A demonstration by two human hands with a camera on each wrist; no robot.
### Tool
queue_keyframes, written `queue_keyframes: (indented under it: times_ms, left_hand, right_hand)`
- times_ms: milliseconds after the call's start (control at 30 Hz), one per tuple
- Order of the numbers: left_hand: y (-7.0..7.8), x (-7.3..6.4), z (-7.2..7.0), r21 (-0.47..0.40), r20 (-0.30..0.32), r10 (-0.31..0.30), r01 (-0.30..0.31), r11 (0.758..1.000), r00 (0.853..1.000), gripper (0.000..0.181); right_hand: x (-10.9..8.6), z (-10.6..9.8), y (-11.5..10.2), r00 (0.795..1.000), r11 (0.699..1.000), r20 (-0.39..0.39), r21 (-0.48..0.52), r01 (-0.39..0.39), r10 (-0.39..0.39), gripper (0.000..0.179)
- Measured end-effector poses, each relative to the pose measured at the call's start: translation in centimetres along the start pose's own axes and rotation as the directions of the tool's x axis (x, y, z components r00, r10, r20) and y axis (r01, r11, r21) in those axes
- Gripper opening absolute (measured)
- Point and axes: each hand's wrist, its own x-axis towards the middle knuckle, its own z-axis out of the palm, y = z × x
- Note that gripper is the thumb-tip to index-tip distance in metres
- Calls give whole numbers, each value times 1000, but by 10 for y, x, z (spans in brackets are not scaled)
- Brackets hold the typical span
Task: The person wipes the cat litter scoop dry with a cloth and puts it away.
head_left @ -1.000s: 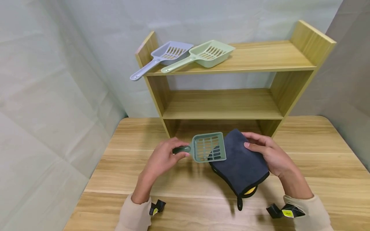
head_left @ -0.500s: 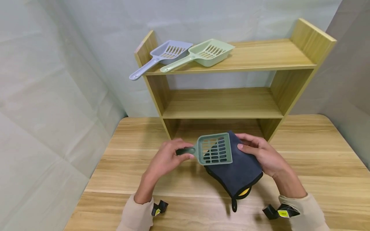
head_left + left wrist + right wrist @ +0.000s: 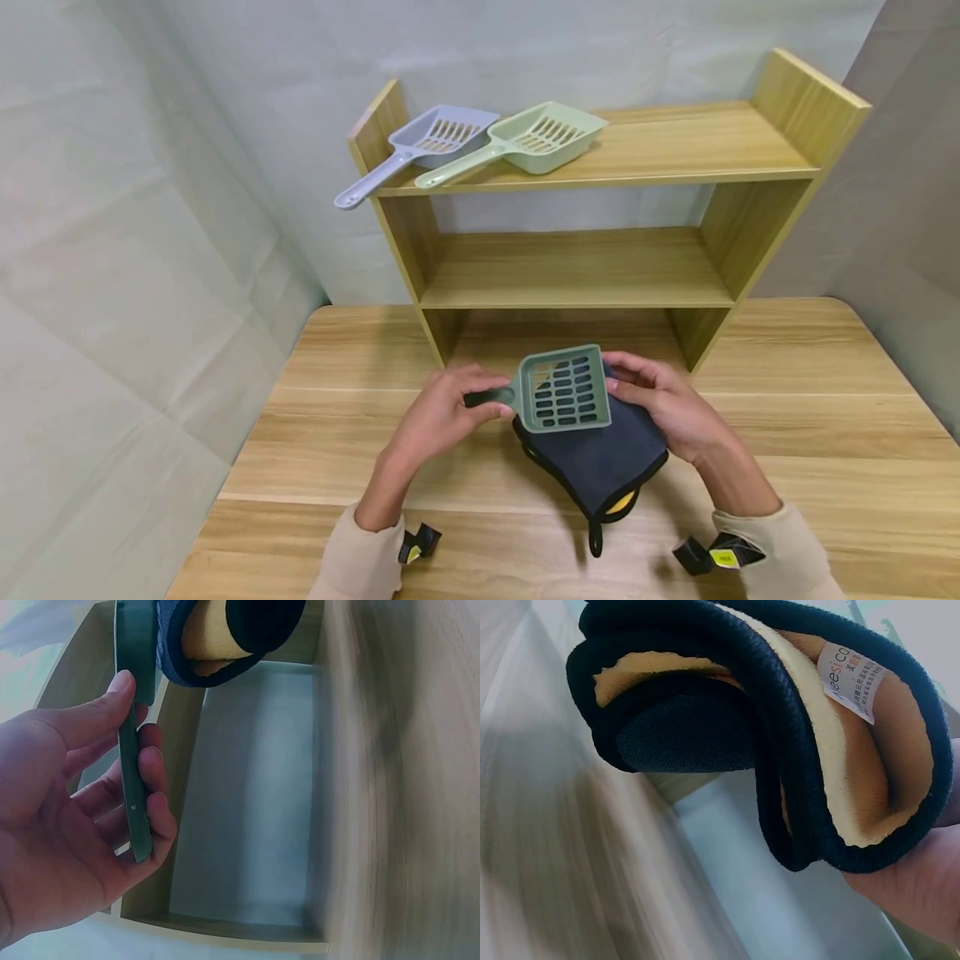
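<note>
My left hand (image 3: 442,412) pinches the handle of a dark green slotted litter scoop (image 3: 527,400), held level above the table. In the left wrist view, thumb and fingers close round the handle (image 3: 133,784). My right hand (image 3: 667,408) holds a folded navy cleaning cloth (image 3: 603,471) with black edging and a hanging loop. The scoop's head overlaps the cloth's upper part in the head view. A yellow-orange inner side and a white label (image 3: 851,679) of the cloth show in the right wrist view, where most of the right hand is out of frame.
A wooden shelf unit (image 3: 577,267) stands at the back of the wooden table (image 3: 300,467). A lilac scoop (image 3: 378,177) and a pale green scoop (image 3: 461,167) lie on its top shelf, handles past the front edge. Pale sheeting (image 3: 135,275) hangs around the table.
The left hand has brought the dark green scoop slightly rightward, while the right hand has moved left with the cloth. The scoop head now overlaps more of the cloth.
</note>
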Motion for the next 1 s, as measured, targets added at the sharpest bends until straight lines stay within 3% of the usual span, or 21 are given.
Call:
queue_keyframes:
  times_ms: [233, 400, 733, 1000]
  left_hand:
    - [1, 0, 1, -18, 25, -14, 14, 1000, 1000, 38]
    - [-1, -1, -2, -33, 27, -31, 32, 999, 999, 39]
    - [-4, -3, -13, 29, -22, -41, 42, 999, 999, 37]
    - [-5, -4, -15, 29, -60, -14, 15, 999, 998, 37]
  right_hand:
    - [2, 1, 4, 998, 999, 47, -41, 33, -31, 32]
    - [1, -2, 1, 1000, 999, 17, -42, -13, 14, 31]
    - [-10, -16, -15, 999, 999, 48, 43, 2, -4, 35]
    - [-8, -15, -14, 997, 998, 71, 55, 9, -13, 34]
